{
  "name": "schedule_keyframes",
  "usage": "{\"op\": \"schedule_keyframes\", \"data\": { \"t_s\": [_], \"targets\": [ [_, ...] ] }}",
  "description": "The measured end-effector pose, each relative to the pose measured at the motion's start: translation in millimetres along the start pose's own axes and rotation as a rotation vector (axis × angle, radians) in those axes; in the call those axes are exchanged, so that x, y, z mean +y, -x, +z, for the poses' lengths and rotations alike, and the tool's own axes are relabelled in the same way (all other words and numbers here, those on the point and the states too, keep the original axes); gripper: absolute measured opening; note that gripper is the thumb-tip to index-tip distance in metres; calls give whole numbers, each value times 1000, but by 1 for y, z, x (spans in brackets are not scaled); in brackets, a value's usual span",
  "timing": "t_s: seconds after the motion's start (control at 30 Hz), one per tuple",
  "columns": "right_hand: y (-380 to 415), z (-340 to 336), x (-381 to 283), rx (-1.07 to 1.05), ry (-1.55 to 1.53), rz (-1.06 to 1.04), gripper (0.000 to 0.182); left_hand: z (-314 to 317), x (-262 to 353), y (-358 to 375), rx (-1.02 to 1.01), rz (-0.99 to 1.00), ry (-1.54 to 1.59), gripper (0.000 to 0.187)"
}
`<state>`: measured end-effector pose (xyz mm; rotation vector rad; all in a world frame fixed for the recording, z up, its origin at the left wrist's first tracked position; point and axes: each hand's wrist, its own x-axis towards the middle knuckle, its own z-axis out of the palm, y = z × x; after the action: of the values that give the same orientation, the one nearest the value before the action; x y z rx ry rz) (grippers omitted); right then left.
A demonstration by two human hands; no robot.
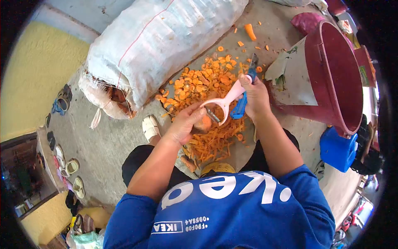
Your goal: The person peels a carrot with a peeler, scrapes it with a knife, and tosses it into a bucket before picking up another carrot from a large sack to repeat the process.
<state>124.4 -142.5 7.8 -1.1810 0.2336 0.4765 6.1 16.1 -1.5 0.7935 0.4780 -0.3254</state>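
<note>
My left hand (185,124) is closed around a carrot (203,124), whose blunt end points at the peeler. A pink peeler (233,92) is gripped in my right hand (257,97), its blade right at the carrot. The same hand also holds a blue-handled utility knife (239,107), its dark blade pointing away from me past my fingers. Below both hands a heap of carrot peelings (213,143) covers the floor between my legs. Cut carrot pieces (199,83) are spread just beyond it.
A large white woven sack (161,41) lies at the upper left, its tied end torn. On the right a big maroon tub (331,74) leans on its side beside a blue jerrycan (338,149). Sandals (72,167) lie along the left wall. A carrot chunk (250,32) lies farther off.
</note>
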Motion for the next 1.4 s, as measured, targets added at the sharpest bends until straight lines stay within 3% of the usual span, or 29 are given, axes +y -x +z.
{"op": "schedule_keyframes", "data": {
  "t_s": [0.13,0.43,0.53,0.63,0.73,0.77,0.87,0.9,1.03,1.07,1.13,1.27,1.4],
  "targets": [
    [-4,-1,4,123,545,-243,23,2,-4,-4,16,59,-293,41],
    [11,4,-13,140,1056,-340,36,10,-12,-5,152,23,-434,41],
    [9,1,-9,158,1047,-345,34,8,-15,-5,158,-18,-413,43],
    [-2,-8,-10,33,860,-153,31,3,-23,-6,84,41,-496,40],
    [-18,-19,-12,96,518,0,28,12,-15,-2,101,-138,59,39],
    [-23,-23,-12,65,414,1,28,12,-15,-2,115,-148,52,39],
    [8,10,-12,66,418,8,31,12,-14,-3,139,-179,15,38],
    [14,11,-8,-9,574,-1,28,13,-14,-3,136,-191,-9,37],
    [-31,-24,-7,293,648,-126,23,20,-16,2,92,-198,23,33],
    [-45,-37,-20,384,594,40,24,23,-15,5,93,-191,37,32],
    [-37,-39,-29,387,358,-195,23,20,-15,7,50,-198,47,33],
    [-1,-3,-3,79,562,-71,20,10,-18,6,44,-188,-20,33],
    [-39,-38,-23,364,441,-86,16,12,-14,13,12,-179,-34,35]
  ]
}}
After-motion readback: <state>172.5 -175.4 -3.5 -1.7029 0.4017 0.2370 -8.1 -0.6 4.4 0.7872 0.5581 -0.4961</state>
